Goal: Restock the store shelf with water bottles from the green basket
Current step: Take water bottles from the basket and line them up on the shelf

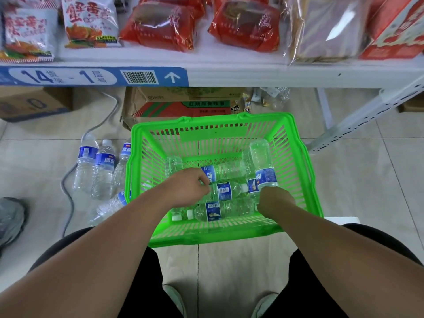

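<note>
Green basket (298,145): stands on floor tiles (367,180) just below the shelf edge (252,74), with bare tiles to its right.
My left hand (187,187): fingers curled round the middle bottle (226,191).
My right hand (275,200): at the neck end of the tilted bottle (263,166) near the right wall. Its fingers are hidden, so I cannot tell the grip.

Right hand (275,200): fingers hidden under its own back, hold unclear. Left hand (189,188): fingertips tucked out of sight. Grey shoe (10,216) cut by left edge. Clear blue-labelled plastic bottle (121,166) half behind green slatted plastic basket (229,237) wall. Label print blurred.
</note>
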The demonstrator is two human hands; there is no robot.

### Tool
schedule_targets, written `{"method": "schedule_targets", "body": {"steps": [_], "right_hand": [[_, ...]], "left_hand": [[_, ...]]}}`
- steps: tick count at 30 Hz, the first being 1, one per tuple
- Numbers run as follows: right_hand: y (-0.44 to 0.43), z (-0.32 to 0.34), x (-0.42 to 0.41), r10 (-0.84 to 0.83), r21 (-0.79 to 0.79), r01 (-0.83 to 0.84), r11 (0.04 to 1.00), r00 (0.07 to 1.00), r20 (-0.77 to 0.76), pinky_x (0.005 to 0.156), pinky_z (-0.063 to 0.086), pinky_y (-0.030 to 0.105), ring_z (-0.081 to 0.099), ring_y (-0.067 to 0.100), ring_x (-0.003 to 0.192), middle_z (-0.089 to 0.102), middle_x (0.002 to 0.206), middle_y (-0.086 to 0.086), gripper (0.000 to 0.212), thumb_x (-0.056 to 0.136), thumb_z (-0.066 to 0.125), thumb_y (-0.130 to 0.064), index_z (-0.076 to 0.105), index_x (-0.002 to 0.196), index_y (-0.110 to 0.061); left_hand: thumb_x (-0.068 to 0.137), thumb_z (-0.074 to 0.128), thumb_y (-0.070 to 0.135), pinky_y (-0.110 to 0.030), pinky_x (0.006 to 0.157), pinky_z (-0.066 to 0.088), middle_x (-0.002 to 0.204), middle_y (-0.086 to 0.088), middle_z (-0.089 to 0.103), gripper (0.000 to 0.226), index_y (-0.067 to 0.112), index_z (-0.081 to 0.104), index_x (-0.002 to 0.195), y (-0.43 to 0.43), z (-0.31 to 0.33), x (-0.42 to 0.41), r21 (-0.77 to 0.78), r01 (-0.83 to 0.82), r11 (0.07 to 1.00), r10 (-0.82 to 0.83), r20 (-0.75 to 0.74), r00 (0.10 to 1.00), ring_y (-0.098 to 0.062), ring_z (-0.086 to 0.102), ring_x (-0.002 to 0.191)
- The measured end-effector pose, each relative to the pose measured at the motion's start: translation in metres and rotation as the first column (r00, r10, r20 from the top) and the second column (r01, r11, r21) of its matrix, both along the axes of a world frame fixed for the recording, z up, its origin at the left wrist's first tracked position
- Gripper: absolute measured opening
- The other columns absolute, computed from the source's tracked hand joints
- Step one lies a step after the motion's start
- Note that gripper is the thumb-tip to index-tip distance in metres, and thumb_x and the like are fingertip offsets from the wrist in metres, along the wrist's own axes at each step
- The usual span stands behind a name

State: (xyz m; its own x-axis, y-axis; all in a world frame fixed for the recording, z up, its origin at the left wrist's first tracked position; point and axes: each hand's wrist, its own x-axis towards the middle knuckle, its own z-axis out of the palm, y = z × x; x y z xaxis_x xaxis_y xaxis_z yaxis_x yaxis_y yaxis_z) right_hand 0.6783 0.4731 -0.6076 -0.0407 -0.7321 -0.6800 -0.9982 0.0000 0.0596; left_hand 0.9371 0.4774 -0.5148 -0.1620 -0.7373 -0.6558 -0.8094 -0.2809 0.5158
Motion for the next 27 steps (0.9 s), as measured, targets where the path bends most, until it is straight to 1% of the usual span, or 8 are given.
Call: {"method": "schedule_targets", "body": {"steps": [3, 6, 10, 14, 16, 19, 23, 27], "right_hand": [[0.000, 0.014, -0.002, 0.051, -0.151, -0.048, 0.987, 0.999, 0.016, 0.072, 0.045, 0.031, 0.064, 0.029, 0.086, 0.055, 0.090, 0.004, 0.023, 0.087, 0.057, -0.016, 0.060, 0.110, -0.020], [-0.001, 0.028, -0.006, 0.145, -0.278, -0.142, 0.950, 0.989, -0.010, 0.068, 0.041, 0.031, 0.061, 0.029, 0.079, 0.059, 0.087, 0.004, 0.015, 0.091, 0.053, -0.015, 0.060, 0.103, -0.018], [-0.002, 0.050, -0.010, 0.196, -0.350, -0.196, 0.916, 0.980, -0.037, 0.066, 0.041, 0.031, 0.068, 0.032, 0.084, 0.065, 0.098, 0.008, 0.013, 0.095, 0.050, -0.018, 0.060, 0.104, -0.019], [-0.018, 0.084, -0.012, 0.086, -0.483, -0.002, 0.875, 0.985, 0.151, 0.071, 0.047, 0.036, 0.066, 0.035, 0.090, 0.062, 0.106, 0.010, 0.018, 0.090, 0.059, -0.024, 0.064, 0.107, -0.022], [-0.033, 0.107, -0.015, 0.011, -0.496, 0.128, 0.859, 0.963, 0.268, 0.078, 0.049, 0.037, 0.066, 0.035, 0.099, 0.067, 0.110, 0.010, 0.026, 0.086, 0.064, -0.025, 0.068, 0.111, -0.020], [-0.051, 0.144, -0.019, -0.002, -0.495, 0.185, 0.849, 0.938, 0.348, 0.075, 0.047, 0.033, 0.066, 0.032, 0.100, 0.073, 0.105, 0.009, 0.023, 0.083, 0.068, -0.024, 0.074, 0.103, -0.015], [-0.056, 0.198, -0.013, 0.203, -0.479, 0.019, 0.878, 0.891, 0.406, 0.076, 0.049, 0.032, 0.066, 0.022, 0.091, 0.072, 0.096, -0.001, 0.019, 0.085, 0.070, -0.025, 0.076, 0.100, -0.016], [-0.067, 0.272, -0.002, 0.429, -0.546, -0.155, 0.823, 0.799, 0.421, 0.075, 0.042, 0.027, 0.061, 0.009, 0.087, 0.070, 0.097, -0.008, 0.017, 0.087, 0.071, -0.024, 0.075, 0.103, -0.020]], "left_hand": [[0.099, 0.060, 0.034, -0.028, 0.064, 0.046, 0.104, 0.005, 0.063, 0.022, 0.024, 0.065, 0.118, -0.003, -0.002, -0.002, -0.013, 0.006, 1.000, -0.006, -0.020, 1.000, -0.012, 0.061, 0.073], [0.100, 0.058, 0.034, -0.028, 0.072, 0.043, 0.104, 0.006, 0.061, 0.026, 0.023, 0.065, 0.123, -0.002, -0.002, -0.006, -0.031, 0.030, 0.999, -0.031, -0.026, 0.999, -0.010, 0.056, 0.078], [0.100, 0.058, 0.033, -0.028, 0.076, 0.042, 0.100, 0.007, 0.060, 0.026, 0.021, 0.065, 0.122, 0.002, 0.001, -0.007, -0.039, 0.041, 0.998, -0.042, -0.035, 0.998, -0.014, 0.060, 0.090], [0.100, 0.060, 0.030, -0.028, 0.073, 0.047, 0.094, 0.008, 0.063, 0.024, 0.017, 0.067, 0.119, 0.008, 0.007, -0.006, -0.040, -0.026, 0.999, 0.022, -0.108, 0.994, -0.014, 0.064, 0.086], [0.099, 0.060, 0.029, -0.026, 0.066, 0.049, 0.097, 0.006, 0.067, 0.021, 0.019, 0.068, 0.117, 0.010, 0.014, -0.007, -0.041, -0.098, 0.994, 0.090, -0.163, 0.982, -0.014, 0.068, 0.085], [0.097, 0.065, 0.027, -0.022, 0.061, 0.047, 0.100, 0.006, 0.069, 0.020, 0.020, 0.070, 0.115, 0.008, 0.028, -0.007, -0.070, -0.133, 0.989, 0.117, -0.198, 0.973, -0.015, 0.068, 0.083], [0.091, 0.076, 0.035, -0.021, 0.065, 0.050, 0.110, 0.004, 0.069, 0.036, 0.024, 0.067, 0.125, -0.001, 0.053, -0.002, -0.085, -0.114, 0.990, 0.089, -0.250, 0.964, -0.013, 0.068, 0.085], [0.082, 0.083, 0.042, -0.028, 0.092, 0.048, 0.138, 0.008, 0.057, 0.070, 0.035, 0.051, 0.144, -0.019, 0.096, -0.017, -0.198, -0.034, 0.980, -0.025, -0.287, 0.958, -0.014, 0.057, 0.122]]}}
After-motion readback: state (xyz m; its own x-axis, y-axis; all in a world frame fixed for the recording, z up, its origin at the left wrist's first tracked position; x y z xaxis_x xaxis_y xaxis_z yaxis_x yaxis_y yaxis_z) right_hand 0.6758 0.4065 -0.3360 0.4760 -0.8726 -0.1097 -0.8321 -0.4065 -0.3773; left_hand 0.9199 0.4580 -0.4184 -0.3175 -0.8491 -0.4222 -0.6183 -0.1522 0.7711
